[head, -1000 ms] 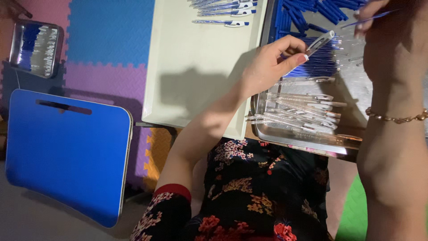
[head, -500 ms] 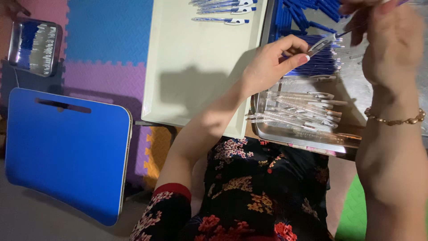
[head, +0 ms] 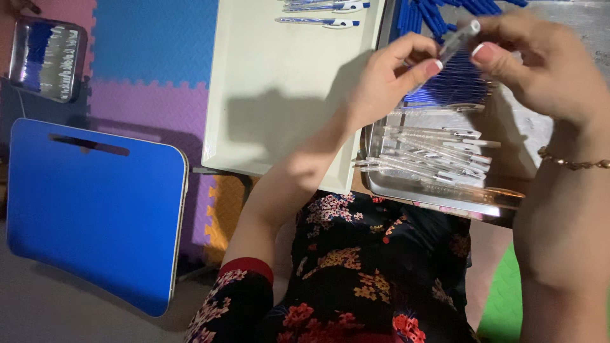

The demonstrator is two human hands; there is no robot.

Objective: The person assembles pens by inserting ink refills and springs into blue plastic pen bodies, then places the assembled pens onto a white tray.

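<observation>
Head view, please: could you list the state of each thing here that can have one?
Left hand: pinching the clear pen barrel.
Right hand: pinching the same barrel from the other side.
Clear pen barrel: held up between both hands, tilted.
Metal tray: holds loose clear barrels and blue parts.
Cream tray: mostly bare, a few finished pens at its far edge.
Blue board: lying flat on the floor.

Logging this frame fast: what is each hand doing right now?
Left hand: closed, pinching the clear plastic pen barrel.
Right hand: closed on the same barrel's upper end.
</observation>
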